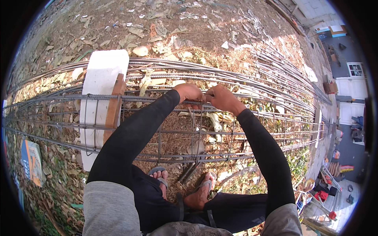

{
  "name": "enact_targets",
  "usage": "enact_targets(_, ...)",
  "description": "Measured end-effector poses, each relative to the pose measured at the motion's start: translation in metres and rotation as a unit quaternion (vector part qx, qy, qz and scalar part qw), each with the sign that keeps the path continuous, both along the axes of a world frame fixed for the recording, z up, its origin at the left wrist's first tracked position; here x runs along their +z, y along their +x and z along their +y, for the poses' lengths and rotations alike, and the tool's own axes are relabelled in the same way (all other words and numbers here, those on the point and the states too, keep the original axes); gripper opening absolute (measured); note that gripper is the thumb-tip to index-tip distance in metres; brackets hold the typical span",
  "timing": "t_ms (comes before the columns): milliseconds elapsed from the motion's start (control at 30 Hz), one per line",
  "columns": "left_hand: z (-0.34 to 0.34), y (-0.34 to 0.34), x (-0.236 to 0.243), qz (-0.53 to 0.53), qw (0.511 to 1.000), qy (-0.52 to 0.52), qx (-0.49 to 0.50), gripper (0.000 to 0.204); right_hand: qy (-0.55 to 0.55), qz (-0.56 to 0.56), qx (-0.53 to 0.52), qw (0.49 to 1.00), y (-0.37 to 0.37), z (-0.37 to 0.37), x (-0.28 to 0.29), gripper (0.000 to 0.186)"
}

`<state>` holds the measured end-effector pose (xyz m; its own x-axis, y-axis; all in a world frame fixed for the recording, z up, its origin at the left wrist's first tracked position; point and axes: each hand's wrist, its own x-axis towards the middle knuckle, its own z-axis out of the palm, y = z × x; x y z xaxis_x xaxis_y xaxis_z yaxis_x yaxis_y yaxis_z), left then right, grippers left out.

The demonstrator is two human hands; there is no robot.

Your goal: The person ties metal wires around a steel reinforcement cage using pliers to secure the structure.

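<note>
A long cage of steel reinforcing bars (pixel 173 160) with square stirrups (pixel 200 128) lies across in front of me. At its far top bar my two hands meet beside a stirrup. My left hand (pixel 189 93) is closed round that ribbed bar, its fingertips showing below it. Close against it on the right, my right hand (pixel 223 98) is closed in a pinch at the bar. Whatever sits between those fingertips is too small to make out. Under the cage's left part are a white block (pixel 104 65) and a brown wooden piece (pixel 114 104).
Loose long rebars (pixel 220 74) run behind the cage. Dry leaves and litter cover the ground. My sandalled feet (pixel 201 192) stand close to the near bars, by a dark rod-like thing (pixel 189 172). A printed box (pixel 33 162) lies left; a cluttered paved area (pixel 348 200) is at right.
</note>
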<state>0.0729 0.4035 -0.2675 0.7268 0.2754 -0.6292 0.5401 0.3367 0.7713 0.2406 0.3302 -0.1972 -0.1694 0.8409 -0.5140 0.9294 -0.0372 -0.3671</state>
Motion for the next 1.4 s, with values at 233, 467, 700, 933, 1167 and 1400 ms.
enact_targets(233, 0.001, 0.003, -0.001, 0.013, 1.000, 0.015, -0.022, 0.024, -0.007, 0.062, 0.032, 0.998, 0.011, 0.014, 0.007, 0.025)
enact_targets(467, 0.002, 0.002, -0.009, 0.010, 1.000, -0.003, -0.027, 0.024, 0.106, -0.134, 0.174, 0.970, -0.014, 0.029, 0.025, 0.016)
enact_targets(700, 0.001, 0.003, -0.019, 0.026, 0.999, -0.021, 0.003, 0.022, 0.207, -0.201, 0.165, 0.943, -0.061, -0.013, 0.027, 0.013)
enact_targets(933, 0.003, 0.001, -0.026, -0.017, 1.000, -0.011, 0.010, 0.024, 0.217, -0.195, -0.050, 0.955, -0.100, -0.091, 0.000, 0.012)
enact_targets(1167, 0.009, -0.017, -0.017, -0.068, 0.991, -0.110, -0.016, 0.030, 0.167, -0.237, -0.103, 0.951, -0.120, -0.100, -0.003, 0.019)
enact_targets(1400, 0.008, -0.016, -0.019, -0.059, 0.995, -0.080, -0.014, 0.032, 0.157, -0.204, -0.109, 0.960, -0.129, -0.097, -0.028, 0.018)
